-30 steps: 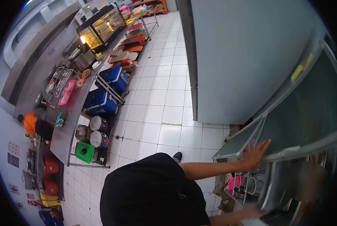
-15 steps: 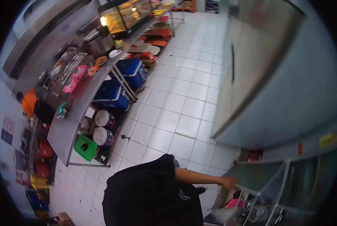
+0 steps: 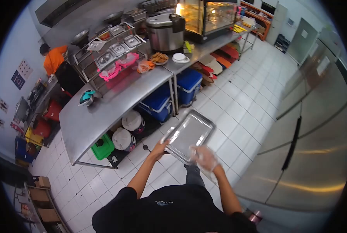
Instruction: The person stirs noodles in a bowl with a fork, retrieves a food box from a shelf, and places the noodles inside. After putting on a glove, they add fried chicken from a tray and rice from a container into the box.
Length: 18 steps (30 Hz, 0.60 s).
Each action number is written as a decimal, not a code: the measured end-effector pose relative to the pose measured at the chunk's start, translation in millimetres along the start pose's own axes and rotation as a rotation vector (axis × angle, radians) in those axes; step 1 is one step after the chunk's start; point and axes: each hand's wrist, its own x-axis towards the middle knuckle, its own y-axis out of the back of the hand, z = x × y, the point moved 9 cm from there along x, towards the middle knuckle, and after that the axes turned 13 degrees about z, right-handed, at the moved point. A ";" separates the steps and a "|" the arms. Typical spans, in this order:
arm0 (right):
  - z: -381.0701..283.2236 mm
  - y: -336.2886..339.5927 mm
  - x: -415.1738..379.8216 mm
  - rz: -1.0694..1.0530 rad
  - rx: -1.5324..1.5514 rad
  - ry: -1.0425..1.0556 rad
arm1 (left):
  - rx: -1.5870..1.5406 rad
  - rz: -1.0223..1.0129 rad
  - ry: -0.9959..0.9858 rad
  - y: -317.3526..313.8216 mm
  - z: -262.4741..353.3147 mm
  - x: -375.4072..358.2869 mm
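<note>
A shallow rectangular metal tray [image 3: 190, 134] is tilted in front of my body, above the tiled floor. My left hand [image 3: 159, 150], bare, is closed on its left edge. At the tray's lower right side is my right hand [image 3: 205, 158], in a clear plastic glove and somewhat blurred, with its fingers bent over the rim. Light reflects off the tray's bare inner surface.
On my left a steel table [image 3: 115, 101] carries a bowl [image 3: 87, 98] with a turquoise item, a pink basket [image 3: 117, 70] and a large cooker [image 3: 165, 33]. Blue coolers [image 3: 189, 86] sit beneath. A steel refrigerator [image 3: 309, 132] stands right. A person in orange [image 3: 56, 59] is far left.
One arm was stretched to a glass-fronted shelf at the lower right. Now the view has swung left, and both hands are at a metal tray in front of me.
</note>
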 end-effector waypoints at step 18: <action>388.8 -313.4 604.8 0.069 0.782 -1.135 | -0.131 0.973 -0.129 348.0 154.2 192.4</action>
